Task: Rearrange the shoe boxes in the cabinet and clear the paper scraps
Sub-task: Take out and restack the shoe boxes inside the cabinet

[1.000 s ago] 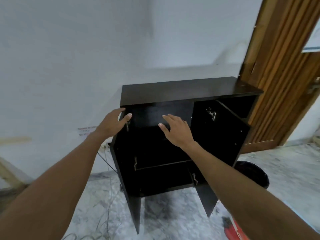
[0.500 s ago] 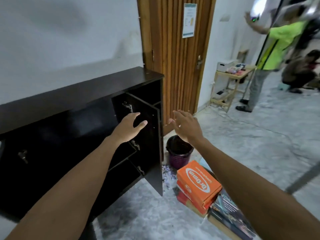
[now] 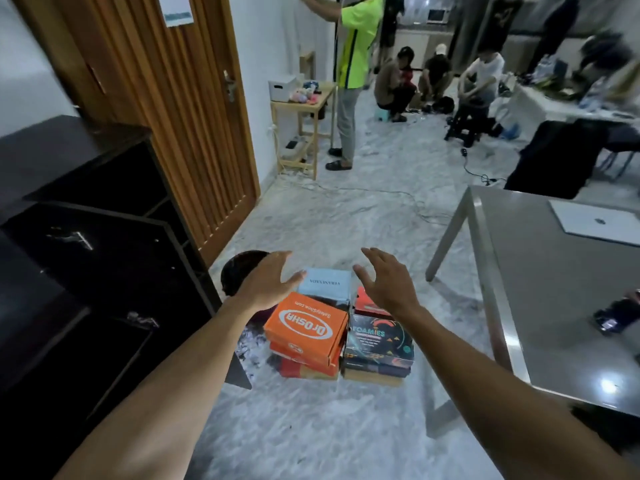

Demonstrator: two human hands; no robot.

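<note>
Head view, lower centre: my left hand (image 3: 268, 282) and right hand (image 3: 384, 285) hover, fingers (image 3: 277, 256) spread, above stacked shoe boxes (image 3: 304, 327) on the floor (image 3: 311, 427). Probably light, stiff cardboard; I'd grip opposite side walls.

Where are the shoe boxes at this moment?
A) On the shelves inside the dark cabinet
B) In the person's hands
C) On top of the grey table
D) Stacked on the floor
D: the orange box, the pale blue box and the dark printed box sit in stacks on the floor, between the open cabinet and the grey table.
</note>
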